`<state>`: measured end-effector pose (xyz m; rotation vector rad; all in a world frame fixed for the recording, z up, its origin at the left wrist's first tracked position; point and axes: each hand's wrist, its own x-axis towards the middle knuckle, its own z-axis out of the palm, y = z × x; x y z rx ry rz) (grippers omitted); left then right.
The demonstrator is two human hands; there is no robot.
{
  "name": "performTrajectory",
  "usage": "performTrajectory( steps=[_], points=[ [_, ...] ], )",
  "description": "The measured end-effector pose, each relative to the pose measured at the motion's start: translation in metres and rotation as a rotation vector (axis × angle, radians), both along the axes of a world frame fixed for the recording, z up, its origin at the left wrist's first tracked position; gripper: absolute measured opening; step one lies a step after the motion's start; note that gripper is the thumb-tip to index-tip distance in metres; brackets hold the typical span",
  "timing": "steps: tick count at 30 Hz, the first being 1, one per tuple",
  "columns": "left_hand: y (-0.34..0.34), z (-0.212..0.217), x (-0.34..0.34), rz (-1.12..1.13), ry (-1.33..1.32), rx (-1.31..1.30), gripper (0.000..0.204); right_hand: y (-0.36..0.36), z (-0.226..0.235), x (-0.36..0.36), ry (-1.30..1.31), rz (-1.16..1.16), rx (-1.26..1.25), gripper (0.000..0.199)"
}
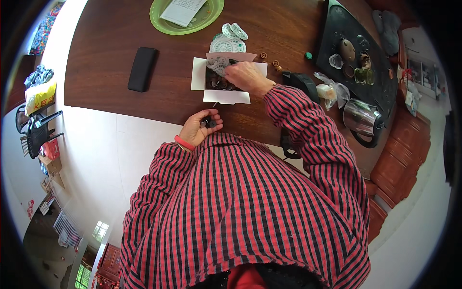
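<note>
My left hand point(193, 131), with a red band at its wrist, is cupped palm up at the table's near edge. Several small dark round pieces point(208, 123) lie in its curled fingers. A white open box point(198, 74) with its flaps folded out stands just beyond. My right hand point(246, 77) reaches into this box from the right, fingers drawn together; what they grip, if anything, is hidden. Inside lie more dark round pieces point(219, 84) and a clear patterned plastic disc point(217, 64). Pale toothed discs with green patterns point(227, 45) rest behind the box.
A black oblong case point(142, 69) lies left on the wooden table point(101, 58). A green plate point(166, 27) holds papers. Small brown turned pieces point(276, 64) and a green cap point(308, 56) lie right, near a clear kettle point(360, 117) and a black tea tray point(337, 29).
</note>
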<state>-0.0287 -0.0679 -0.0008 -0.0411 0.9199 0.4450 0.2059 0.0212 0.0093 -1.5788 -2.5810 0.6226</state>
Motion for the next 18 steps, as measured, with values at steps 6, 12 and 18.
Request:
performTrajectory(
  steps=[6, 12, 18],
  points=[
    [0.0, 0.008, 0.01, -0.007, -0.03, -0.04, 0.027, -0.059, 0.059, -0.027, 0.419, 0.009, 0.022, 0.014],
    [-0.003, 0.009, 0.008, 0.005, 0.108, -0.07, 0.023, -0.085, 0.057, -0.05, 0.4, 0.072, 0.006, 0.012],
    [-0.004, 0.001, -0.006, -0.181, -0.031, -0.043, 0.022, -0.02, -0.001, 0.001, 0.336, -0.205, 0.076, 0.011]
  ],
)
